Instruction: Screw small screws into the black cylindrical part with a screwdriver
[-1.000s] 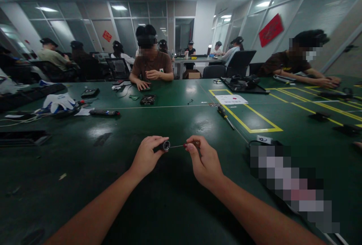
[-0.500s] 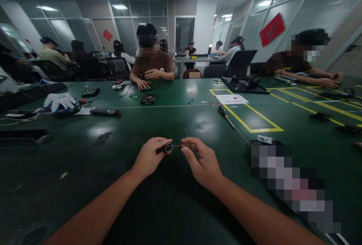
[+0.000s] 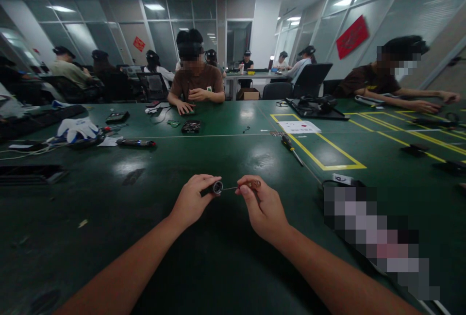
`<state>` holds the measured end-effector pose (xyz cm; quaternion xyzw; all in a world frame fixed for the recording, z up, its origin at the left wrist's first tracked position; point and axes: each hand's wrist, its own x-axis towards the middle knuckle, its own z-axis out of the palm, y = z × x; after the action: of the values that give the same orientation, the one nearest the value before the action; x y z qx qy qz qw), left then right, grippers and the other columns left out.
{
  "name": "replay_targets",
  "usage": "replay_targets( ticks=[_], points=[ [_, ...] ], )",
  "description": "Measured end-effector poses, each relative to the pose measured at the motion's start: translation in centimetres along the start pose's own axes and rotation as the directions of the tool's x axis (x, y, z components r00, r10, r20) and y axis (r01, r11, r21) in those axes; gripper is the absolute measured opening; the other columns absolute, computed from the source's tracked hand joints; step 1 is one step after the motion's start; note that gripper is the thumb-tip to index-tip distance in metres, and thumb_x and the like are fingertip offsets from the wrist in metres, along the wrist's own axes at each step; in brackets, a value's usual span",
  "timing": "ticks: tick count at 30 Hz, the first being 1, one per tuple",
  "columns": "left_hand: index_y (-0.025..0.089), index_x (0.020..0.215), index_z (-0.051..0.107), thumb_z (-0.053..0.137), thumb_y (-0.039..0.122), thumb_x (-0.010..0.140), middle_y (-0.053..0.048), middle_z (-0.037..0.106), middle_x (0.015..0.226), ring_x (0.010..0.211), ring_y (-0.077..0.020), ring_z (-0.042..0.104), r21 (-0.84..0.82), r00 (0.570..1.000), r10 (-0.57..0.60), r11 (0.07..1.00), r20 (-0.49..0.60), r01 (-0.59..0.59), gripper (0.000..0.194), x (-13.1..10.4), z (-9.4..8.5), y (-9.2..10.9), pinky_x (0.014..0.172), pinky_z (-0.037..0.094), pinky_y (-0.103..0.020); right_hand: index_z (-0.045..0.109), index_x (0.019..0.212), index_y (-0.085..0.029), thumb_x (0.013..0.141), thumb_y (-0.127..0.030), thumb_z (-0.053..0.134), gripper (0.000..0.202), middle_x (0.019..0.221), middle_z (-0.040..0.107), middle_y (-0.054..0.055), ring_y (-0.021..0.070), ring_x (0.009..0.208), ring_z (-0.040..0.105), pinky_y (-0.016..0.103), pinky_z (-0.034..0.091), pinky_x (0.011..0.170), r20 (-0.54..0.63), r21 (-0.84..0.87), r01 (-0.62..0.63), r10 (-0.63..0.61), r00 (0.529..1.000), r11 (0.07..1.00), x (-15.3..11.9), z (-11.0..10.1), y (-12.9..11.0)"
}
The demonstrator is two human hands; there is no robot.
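Observation:
In front of me, above the green table [image 3: 174, 271], my left hand [image 3: 192, 201] pinches a small dark round part with a shiny metal ring [image 3: 217, 188] at its end. My right hand [image 3: 264, 208] is closed on a small screwdriver [image 3: 257, 184] with a brownish see-through handle. Its thin shaft points left at the ring, and the tip ends at or close to the ring's edge; whether it touches I cannot tell. My fingers cover most of the round part.
A larger yellow-black screwdriver [image 3: 291, 149] lies beyond my right hand, near a yellow taped rectangle [image 3: 342, 166]. To the left are a dark pen-shaped tool [image 3: 136, 143] and white gloves [image 3: 78, 130]. A co-worker [image 3: 196, 79] sits opposite; another person [image 3: 382, 74] reaches forward at right.
My right hand has shifted slightly right, drawing the screwdriver back and tilting it. The ring's opening now faces me more. At right, the other person's hands have moved outward.

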<state>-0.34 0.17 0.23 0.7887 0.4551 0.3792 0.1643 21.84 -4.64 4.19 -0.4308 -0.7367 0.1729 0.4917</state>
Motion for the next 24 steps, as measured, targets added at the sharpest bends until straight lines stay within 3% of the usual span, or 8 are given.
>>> replay_targets(
  ticks=[8, 19, 24],
  points=[
    [0.031, 0.125, 0.072, 0.075, 0.015, 0.086, -0.004, 0.073, 0.119, 0.113, -0.0250, 0.065, 0.006, 1.000, 0.005, 1.000, -0.013, -0.005, 0.043, -0.03, -0.02, 0.02, 0.100, 0.051, -0.046, 0.064, 0.111, -0.024, 0.102, -0.030, 0.055, 0.014, 0.096, 0.079, 0.006, 0.0218, 0.086, 0.077, 0.035, 0.058, 0.079, 0.012, 0.050, -0.012, 0.011, 1.000, 0.999, -0.18, 0.12, 0.22],
    [0.031, 0.124, 0.073, 0.076, 0.014, 0.084, -0.004, 0.073, 0.115, 0.110, -0.0245, 0.065, 0.015, 1.000, 0.023, 1.000, -0.006, -0.023, 0.043, 0.05, 0.09, 0.07, 0.098, 0.051, -0.044, 0.063, 0.113, -0.025, 0.101, -0.023, 0.053, 0.016, 0.099, 0.075, 0.006, 0.0215, 0.087, 0.074, 0.035, 0.057, 0.079, 0.074, -0.028, 0.116, -0.114, 0.991, 0.993, -0.07, 0.11, 0.01],
    [0.030, 0.123, 0.074, 0.076, 0.012, 0.084, -0.004, 0.073, 0.116, 0.111, -0.0246, 0.064, 0.012, 1.000, 0.010, 1.000, -0.016, -0.009, 0.043, 0.08, -0.01, 0.07, 0.099, 0.050, -0.045, 0.061, 0.107, -0.023, 0.103, -0.025, 0.049, 0.013, 0.094, 0.074, 0.007, 0.0220, 0.083, 0.073, 0.035, 0.056, 0.076, 0.033, -0.069, 0.058, -0.055, 0.998, 0.996, -0.12, -0.01, 0.01]
  ],
)
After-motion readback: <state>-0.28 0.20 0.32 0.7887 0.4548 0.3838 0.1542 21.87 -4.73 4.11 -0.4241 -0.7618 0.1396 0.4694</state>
